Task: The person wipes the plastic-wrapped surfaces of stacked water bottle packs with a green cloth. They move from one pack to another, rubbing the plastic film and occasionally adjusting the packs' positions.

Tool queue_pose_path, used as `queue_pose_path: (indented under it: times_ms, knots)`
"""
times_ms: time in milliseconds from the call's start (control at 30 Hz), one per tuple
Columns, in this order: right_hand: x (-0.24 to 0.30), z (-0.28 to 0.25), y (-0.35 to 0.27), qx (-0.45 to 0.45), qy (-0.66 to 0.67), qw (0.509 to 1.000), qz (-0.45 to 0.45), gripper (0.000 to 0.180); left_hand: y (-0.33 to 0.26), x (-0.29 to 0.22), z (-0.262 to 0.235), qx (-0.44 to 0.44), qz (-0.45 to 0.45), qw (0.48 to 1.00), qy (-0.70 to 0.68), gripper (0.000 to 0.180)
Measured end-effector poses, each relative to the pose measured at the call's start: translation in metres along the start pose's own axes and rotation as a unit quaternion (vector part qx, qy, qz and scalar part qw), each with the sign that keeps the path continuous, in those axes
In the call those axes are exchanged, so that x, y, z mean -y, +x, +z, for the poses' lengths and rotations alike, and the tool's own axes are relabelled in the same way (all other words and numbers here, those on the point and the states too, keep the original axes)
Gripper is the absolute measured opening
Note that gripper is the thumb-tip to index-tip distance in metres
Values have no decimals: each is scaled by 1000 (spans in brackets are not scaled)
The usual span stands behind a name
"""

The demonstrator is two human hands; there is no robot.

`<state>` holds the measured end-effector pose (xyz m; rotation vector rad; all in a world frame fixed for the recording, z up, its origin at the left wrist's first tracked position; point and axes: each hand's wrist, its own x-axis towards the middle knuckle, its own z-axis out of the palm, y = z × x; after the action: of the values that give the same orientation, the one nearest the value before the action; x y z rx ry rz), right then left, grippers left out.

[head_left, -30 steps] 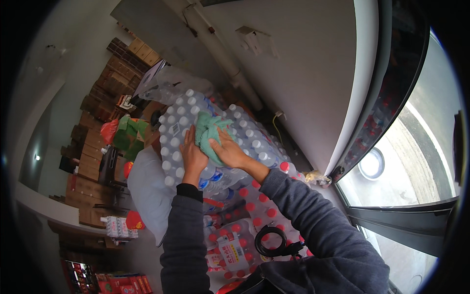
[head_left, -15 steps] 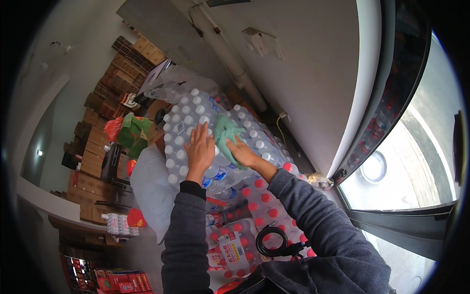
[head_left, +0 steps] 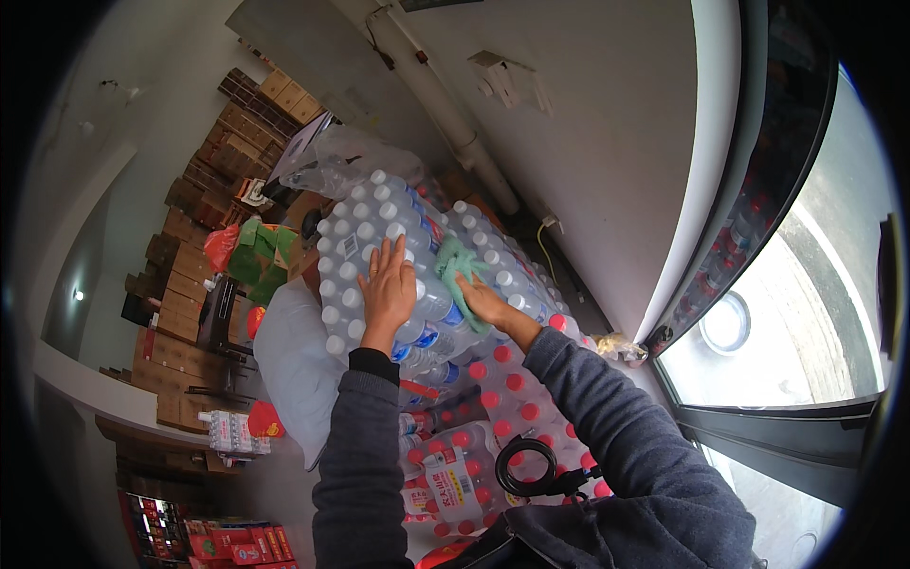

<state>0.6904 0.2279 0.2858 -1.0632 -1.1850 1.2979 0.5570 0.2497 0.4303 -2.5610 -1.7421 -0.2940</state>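
My left hand [head_left: 387, 289] lies flat, fingers spread, palm down on the top shrink-wrapped pack of white-capped water bottles [head_left: 379, 242]. It grips nothing; it only presses on the caps and wrap.

My right hand [head_left: 483, 302] rests just beside it, to the right, on the same pack. It presses a crumpled green cloth [head_left: 459, 270] against the plastic film. The cloth sits partly under the fingers and sticks out ahead of them. Whether the fingers pinch the cloth or only push on it, I cannot tell.

The pack sits at the top of a stack. Below it, nearer to me, are packs of red-capped bottles [head_left: 507, 398]. A clear plastic bag [head_left: 336, 161] lies at the far end of the stack. A white sack [head_left: 289, 365] leans against the stack on my left.

A grey pipe [head_left: 445, 123] runs down the wall on the far side. Brown cardboard boxes [head_left: 194, 204] are stacked along the left, well apart from my hands. Both sleeves are dark grey.
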Motion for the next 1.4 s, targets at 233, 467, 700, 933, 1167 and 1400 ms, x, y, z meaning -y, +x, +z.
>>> queue_pose_path:
  times_ms: [233, 467, 700, 933, 1167, 1400]
  knots:
    - [-2, -5, -9, -2, -17, 999, 34, 74, 0, 0, 0, 0, 0, 1000, -4, 52]
    - [-29, -6, 0, -20, -37, 999, 27, 73, 1, 0, 0, 3, -7, 1000, 1, 52]
    - [-70, -7, 9, -102, -139, 985, 1, 60, 0, -1, 0, -7, -2, 1000, -9, 52]
    - [-64, -10, -1, -175, -202, 963, -28, 42, 0, 1, -1, -13, -7, 1000, -16, 52]
    - [-50, -31, 20, -240, 256, 924, 152, 43, -3, 0, -1, -35, -22, 999, -27, 57]
    - [23, -55, 39, -23, 402, 915, -20, 45, -4, -3, -3, -25, -30, 999, -27, 57]
